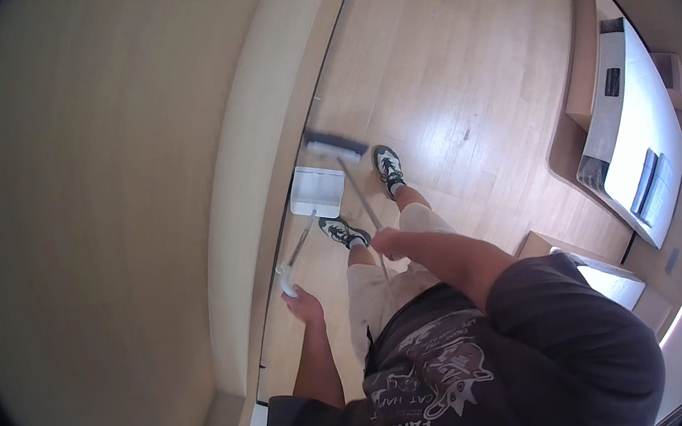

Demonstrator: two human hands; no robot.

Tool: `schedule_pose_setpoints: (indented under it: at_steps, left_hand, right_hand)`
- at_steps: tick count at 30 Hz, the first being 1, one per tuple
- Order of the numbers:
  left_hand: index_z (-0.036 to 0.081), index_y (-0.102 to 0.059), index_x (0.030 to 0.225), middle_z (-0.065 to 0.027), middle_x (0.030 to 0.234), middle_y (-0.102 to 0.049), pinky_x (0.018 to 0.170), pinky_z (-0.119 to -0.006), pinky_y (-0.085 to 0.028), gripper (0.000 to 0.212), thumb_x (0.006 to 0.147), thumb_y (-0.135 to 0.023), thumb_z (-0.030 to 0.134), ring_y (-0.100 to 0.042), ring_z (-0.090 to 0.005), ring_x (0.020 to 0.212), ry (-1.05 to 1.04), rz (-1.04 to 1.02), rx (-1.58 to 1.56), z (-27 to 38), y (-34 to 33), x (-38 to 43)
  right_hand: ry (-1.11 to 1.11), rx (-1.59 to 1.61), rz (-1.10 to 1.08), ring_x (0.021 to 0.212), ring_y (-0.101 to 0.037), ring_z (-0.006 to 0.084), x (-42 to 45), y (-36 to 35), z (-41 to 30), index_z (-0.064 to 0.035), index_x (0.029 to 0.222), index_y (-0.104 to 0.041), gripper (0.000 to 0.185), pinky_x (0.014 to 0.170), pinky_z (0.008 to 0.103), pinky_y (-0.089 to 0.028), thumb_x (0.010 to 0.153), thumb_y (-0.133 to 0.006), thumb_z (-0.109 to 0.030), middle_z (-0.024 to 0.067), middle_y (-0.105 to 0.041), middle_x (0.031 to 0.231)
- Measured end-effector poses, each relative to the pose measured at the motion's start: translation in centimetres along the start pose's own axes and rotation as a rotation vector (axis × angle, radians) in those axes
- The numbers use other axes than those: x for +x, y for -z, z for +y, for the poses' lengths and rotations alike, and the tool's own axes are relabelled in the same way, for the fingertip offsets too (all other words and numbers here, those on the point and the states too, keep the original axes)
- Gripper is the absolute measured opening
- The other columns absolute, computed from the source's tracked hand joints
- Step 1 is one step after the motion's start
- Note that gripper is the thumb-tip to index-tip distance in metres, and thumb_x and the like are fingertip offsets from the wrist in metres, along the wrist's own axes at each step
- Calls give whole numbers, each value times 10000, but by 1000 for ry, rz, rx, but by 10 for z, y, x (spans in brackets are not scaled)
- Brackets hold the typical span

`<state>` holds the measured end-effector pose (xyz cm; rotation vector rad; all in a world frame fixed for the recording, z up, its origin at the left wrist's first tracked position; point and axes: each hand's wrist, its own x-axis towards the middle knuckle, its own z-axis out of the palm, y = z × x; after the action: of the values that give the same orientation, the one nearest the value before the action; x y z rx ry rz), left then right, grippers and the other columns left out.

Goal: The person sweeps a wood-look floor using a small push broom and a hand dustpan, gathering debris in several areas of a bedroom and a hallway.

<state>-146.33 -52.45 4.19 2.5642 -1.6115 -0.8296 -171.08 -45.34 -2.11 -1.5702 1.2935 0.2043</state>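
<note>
My left hand [305,307] grips the white handle end of a long-handled dustpan [317,191]. The white pan rests on the wooden floor beside the wall base, just ahead of my left shoe. My right hand [388,244] is closed around the thin grey stick of a broom [337,145]. Its dark bristles, slightly blurred, lie on the floor just beyond the dustpan's open edge. The broom head reaches from near the wall base towards my right shoe. Whether any debris lies in the pan is too faint to tell.
A pale wall panel [256,159] runs along my left, with a dark gap at its foot. My black-and-white shoes [388,166] stand apart on the light wood floor [449,56]. To the right is a bed [634,129] on a wooden base, with a smaller bedside unit [609,284] nearer me.
</note>
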Motion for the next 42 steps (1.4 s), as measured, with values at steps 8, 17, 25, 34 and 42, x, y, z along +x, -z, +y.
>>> schedule_pose_setpoints:
  at_steps: [8,17,25,34,42]
  left_hand:
    - [18,-451,882,-91,737,-505,462,-310,-406,218,722,-511,153,-506,-177,618,239,-716,-346,-52,-22,21]
    - [46,-549,863,-34,653,-520,429,-260,-380,186,677,-545,60,-467,-115,503,63,-796,-433,-23,-31,18]
    - [43,-529,743,-18,595,-474,447,-258,-342,66,686,-531,76,-432,-112,503,-28,-722,-220,79,-1,-43]
    - [13,-523,710,-53,555,-496,413,-274,-374,122,676,-549,128,-476,-125,465,-169,-422,-232,181,-44,-91]
    - [24,-431,788,-28,589,-426,431,-271,-337,80,745,-468,81,-413,-113,494,-272,-582,-531,347,-65,-108]
  right_hand:
    - [-765,773,30,488,-536,238,-100,-12,-2,18,613,-559,434,462,347,-416,741,-438,-378,122,-555,580]
    - [-1170,723,313,447,-516,231,-273,-58,3,38,659,-542,495,492,333,-437,776,-362,-408,158,-531,577]
    - [-1283,1943,693,537,-530,188,-242,-119,128,-92,880,-561,197,450,310,-410,773,-404,-143,81,-556,743]
    - [-1265,2344,585,402,-334,107,-298,-20,203,-96,692,-416,87,320,264,-270,690,-400,-10,24,-315,501]
    - [-962,2647,355,384,-278,110,-323,-16,273,-70,547,-362,123,330,262,-218,606,-417,22,18,-252,457]
